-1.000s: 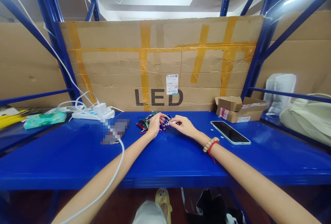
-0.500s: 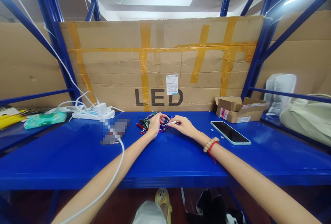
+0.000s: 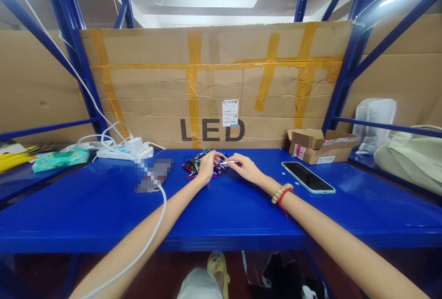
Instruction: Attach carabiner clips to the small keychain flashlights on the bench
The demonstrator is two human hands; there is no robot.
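A small heap of shiny slender pen-like pieces (image 3: pixel 193 165) in red, green, blue and purple lies on the blue shelf top (image 3: pixel 235 211). My left hand (image 3: pixel 207 166) rests at the heap's right part, its fingers curled; what they hold is hidden behind the hand and too small to make out. In my right hand (image 3: pixel 246 168) a thin white or silvery pen-like piece (image 3: pixel 228 163) is pinched between thumb and fingers. It points left toward my left fingertips, above the blue pieces. Beads and a red cord circle my right wrist.
To the right lie a phone (image 3: pixel 308 177) and an opened small carton (image 3: pixel 316 148). A power strip (image 3: pixel 119 152) with a white charger sits at the left, near a pixelated object (image 3: pixel 154 177). A white cable (image 3: pixel 157 227) crosses my left forearm. Taped cardboard (image 3: pixel 155 92) stands behind.
The white pen-like piece in my right hand has shifted slightly left and up, nearer my left fingertips. Both arms stay nearly in place.
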